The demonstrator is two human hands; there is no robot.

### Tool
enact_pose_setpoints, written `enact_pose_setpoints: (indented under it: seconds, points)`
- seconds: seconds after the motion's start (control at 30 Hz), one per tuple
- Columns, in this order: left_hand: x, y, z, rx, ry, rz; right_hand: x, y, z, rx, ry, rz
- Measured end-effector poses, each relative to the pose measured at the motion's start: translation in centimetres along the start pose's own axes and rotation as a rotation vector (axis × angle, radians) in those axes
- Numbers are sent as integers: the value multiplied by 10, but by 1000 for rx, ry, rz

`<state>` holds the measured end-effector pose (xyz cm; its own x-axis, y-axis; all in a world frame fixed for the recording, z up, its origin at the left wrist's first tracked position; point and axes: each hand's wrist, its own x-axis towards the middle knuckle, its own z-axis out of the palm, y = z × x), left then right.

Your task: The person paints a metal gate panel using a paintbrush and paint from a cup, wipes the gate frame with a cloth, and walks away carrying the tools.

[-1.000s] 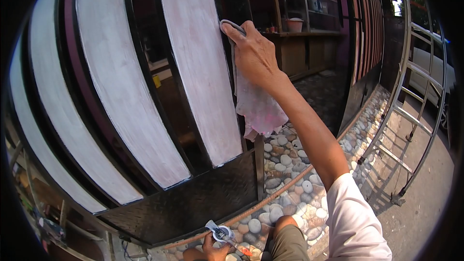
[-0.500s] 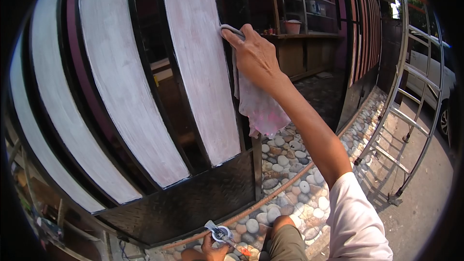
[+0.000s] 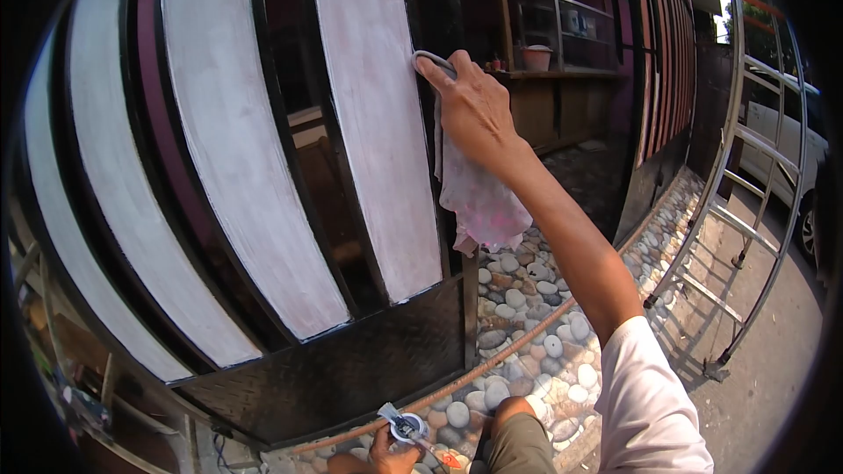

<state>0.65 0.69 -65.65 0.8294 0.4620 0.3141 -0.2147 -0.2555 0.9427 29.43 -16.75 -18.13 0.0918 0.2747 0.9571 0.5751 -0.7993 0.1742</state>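
My right hand (image 3: 477, 110) is closed on a grey cloth (image 3: 483, 197) with pink stains. The folded end of the cloth touches the right edge of a white-painted slat (image 3: 378, 123), and the rest hangs below my fingers. Low in the view, my left hand (image 3: 392, 454) is wrapped round a small paint cup (image 3: 407, 427). A brush (image 3: 391, 414) with pale bristles lies across the cup's mouth. More white slats (image 3: 228, 105) stand to the left between black bars.
Below the slats is a dark metal panel (image 3: 342, 369). Pebbled paving (image 3: 527, 360) runs beside the gate. A metal ladder (image 3: 746, 228) stands at the right, with a white vehicle (image 3: 773, 140) behind it. A pink bucket (image 3: 536, 57) sits on a shelf inside.
My right hand and the cloth have moved slightly down along the slat's edge. The view has shifted a little. My left hand still holds the cup.
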Motion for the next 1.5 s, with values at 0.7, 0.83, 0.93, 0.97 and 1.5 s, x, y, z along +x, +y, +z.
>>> enact_pose_setpoints:
  seconds: [0.7, 0.83, 0.93, 0.97, 1.5]
  points:
    - [3, 11, 16, -11, -69, 8, -2, 1, 1, -51, -3, -53]
    - [0, 12, 17, 0, -70, 4, 18, 6, 0, -89, 44, -79]
    - [-2, 13, 18, 9, -69, 1, 11, 7, 3, -102, 50, -97]
    - [-3, 13, 18, 10, -68, 1, 1, 5, 4, -113, 27, -104]
    - [-12, 27, 20, 112, 21, 47, 66, 15, -4, -114, 100, -91]
